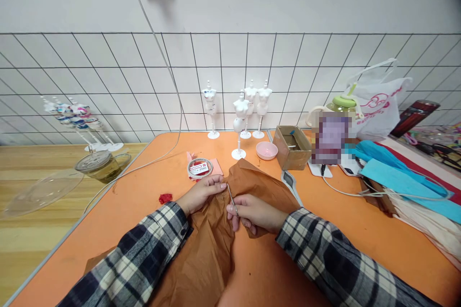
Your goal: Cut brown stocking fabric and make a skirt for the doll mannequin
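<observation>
A large, thin, creased brown sheet (211, 254), either paper or cloth, spreads over the front of the orange table and up towards the middle. My left hand (201, 194) pinches it near its upper part, thumb and fingers together. In my right hand (252, 213) is a slim metal tool that looks like small scissors (231, 194). Its narrow tip meets the sheet right beside my left thumb, and its handle end is partly covered by my fingers. Part of the sheet lies beyond and beneath my right hand.
Behind my hands stand several small white dress forms (239, 122), a pink bowl (267, 150), a cardboard box (293, 148) and a round tape roll (200, 168). A red scrap (165, 198) lies left. Phone, cables and blue cloth (399, 177) fill the right side.
</observation>
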Action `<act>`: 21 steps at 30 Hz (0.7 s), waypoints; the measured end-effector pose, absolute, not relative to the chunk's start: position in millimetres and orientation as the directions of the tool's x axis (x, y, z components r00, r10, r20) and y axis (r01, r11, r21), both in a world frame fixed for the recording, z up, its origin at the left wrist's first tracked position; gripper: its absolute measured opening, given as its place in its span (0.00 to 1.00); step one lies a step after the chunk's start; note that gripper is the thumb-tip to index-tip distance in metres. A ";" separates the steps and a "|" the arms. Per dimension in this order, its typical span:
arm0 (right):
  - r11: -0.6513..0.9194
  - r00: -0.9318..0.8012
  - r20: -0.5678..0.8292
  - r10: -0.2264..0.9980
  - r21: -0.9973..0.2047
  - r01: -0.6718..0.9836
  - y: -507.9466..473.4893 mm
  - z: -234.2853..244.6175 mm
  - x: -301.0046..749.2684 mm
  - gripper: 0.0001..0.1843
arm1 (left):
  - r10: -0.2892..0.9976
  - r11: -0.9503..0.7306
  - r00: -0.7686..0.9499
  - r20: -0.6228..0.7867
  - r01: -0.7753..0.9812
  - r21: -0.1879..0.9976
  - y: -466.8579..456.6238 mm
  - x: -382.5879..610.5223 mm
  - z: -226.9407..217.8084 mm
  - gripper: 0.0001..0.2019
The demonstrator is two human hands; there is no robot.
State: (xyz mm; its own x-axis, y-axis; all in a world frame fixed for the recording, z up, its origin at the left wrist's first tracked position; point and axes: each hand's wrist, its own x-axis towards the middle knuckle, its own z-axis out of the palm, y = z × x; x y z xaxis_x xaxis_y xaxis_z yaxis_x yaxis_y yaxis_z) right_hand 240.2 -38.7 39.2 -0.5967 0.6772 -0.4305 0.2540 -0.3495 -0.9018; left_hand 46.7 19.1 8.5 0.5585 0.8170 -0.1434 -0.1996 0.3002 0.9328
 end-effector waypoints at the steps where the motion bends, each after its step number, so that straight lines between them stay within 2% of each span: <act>1: -0.361 -0.590 -0.439 0.677 -0.897 0.253 -38.8 39.6 240.1 0.12 | 0.819 0.305 0.555 -0.148 -0.200 0.931 18.8 46.6 8.5 0.10; 10: -0.315 -0.594 -0.412 0.691 -0.911 0.265 -36.7 33.5 240.7 0.13 | 0.821 0.301 0.566 -0.080 -0.310 0.902 21.5 46.8 5.3 0.11; 16: -0.305 -0.551 -0.386 0.740 -0.923 0.236 -35.3 25.8 240.0 0.16 | 0.873 0.280 0.471 -0.124 -0.278 0.919 18.7 48.4 9.6 0.12; 21: -0.347 -0.564 -0.422 0.710 -0.906 0.241 -35.4 27.1 239.7 0.13 | 0.773 0.341 0.624 -0.117 -0.252 0.906 16.1 48.1 13.2 0.16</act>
State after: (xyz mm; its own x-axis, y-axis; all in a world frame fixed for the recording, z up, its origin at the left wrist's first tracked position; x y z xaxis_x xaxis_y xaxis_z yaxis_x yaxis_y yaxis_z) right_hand 239.7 -35.4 27.1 -0.5641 0.7096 -0.4222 0.2412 -0.3474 -0.9062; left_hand 48.1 16.1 13.2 0.6238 0.7727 -0.1174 -0.2516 0.3408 0.9058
